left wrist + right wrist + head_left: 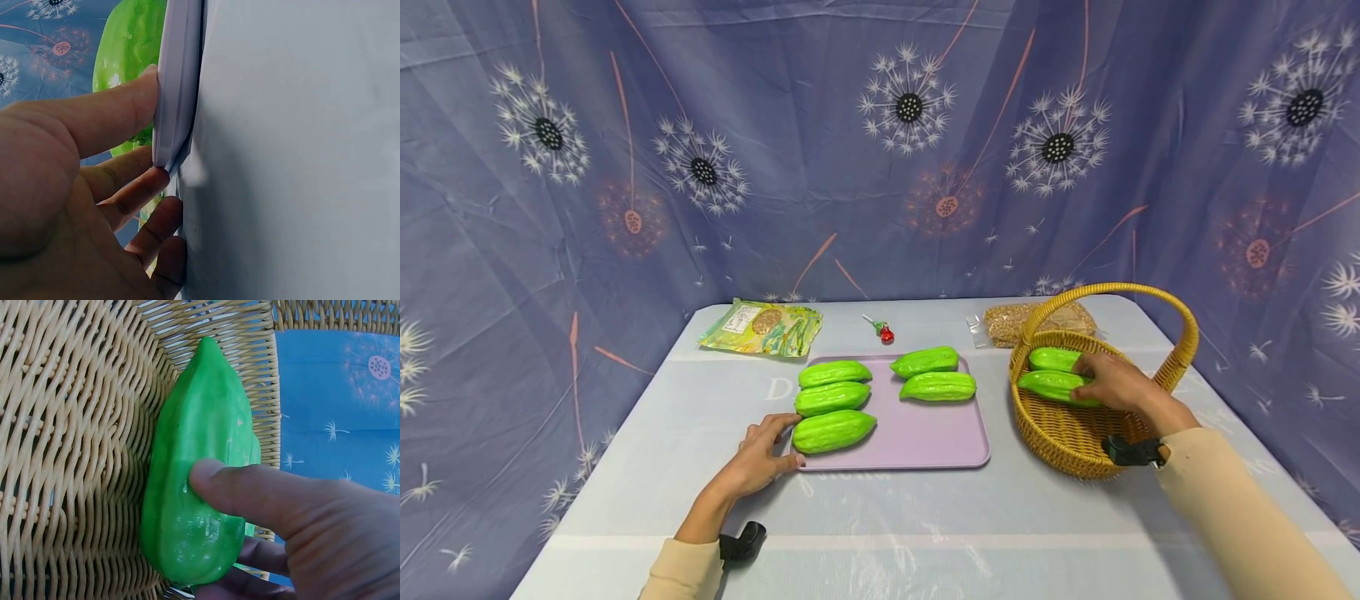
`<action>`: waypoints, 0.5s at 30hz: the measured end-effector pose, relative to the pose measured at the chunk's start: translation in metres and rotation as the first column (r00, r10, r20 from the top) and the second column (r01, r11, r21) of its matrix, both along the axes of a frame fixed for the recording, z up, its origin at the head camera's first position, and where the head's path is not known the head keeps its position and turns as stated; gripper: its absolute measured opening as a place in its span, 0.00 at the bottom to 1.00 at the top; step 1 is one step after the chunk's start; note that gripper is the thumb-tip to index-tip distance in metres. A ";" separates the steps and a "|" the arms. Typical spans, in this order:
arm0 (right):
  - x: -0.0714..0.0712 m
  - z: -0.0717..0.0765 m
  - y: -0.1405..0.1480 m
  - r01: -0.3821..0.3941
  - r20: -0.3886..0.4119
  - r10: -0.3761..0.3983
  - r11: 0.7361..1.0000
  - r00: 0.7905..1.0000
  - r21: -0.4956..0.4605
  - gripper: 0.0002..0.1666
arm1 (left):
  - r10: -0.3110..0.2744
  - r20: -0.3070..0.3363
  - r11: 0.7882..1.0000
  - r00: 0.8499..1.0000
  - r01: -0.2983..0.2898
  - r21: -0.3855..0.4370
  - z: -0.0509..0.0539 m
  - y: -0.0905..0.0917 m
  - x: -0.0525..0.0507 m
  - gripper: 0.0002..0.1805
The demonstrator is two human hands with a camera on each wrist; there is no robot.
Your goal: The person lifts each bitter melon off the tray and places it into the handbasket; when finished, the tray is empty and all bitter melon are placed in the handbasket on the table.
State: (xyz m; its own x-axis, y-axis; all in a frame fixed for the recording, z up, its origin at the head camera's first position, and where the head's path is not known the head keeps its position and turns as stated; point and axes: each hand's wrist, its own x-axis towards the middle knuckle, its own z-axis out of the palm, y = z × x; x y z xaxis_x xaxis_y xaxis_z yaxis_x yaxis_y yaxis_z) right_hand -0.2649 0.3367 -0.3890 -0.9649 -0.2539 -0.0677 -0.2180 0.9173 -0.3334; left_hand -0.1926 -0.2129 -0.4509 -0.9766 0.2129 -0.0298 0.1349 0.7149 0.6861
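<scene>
Two gourds [1048, 386] were contained in the basket [1060, 447], right of the tray [928, 433]; the nearer was gripped by the right hand [1116, 383], its thumb pressed to one side, its fingers partly hidden behind. The tray's near left corner was touched by the left hand [756, 457], loosely spread, with no firm hold shown. A light, stiff gourd could be expected, its glossy skin perhaps slippery and easily scuffed; best held round the thick, blunt part, not by the tapered tip.

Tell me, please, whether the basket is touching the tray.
Apart. The head view plainly shows a strip of table between the wicker basket and the tray.
</scene>
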 end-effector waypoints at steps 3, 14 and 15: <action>-0.001 -0.001 0.000 0.000 -0.016 -0.001 1.000 1.000 -0.005 0.29 | 0.000 0.000 1.000 1.000 0.000 0.000 0.000 0.000 0.000 0.34; -0.001 -0.004 0.003 0.009 -0.011 -0.009 0.999 1.000 -0.039 0.32 | 0.005 0.004 1.000 1.000 -0.005 0.003 0.000 0.000 0.000 0.34; -0.001 -0.004 0.003 0.012 -0.005 -0.012 0.999 1.000 -0.044 0.32 | 0.005 0.004 1.000 1.000 -0.005 0.002 0.000 0.000 0.000 0.34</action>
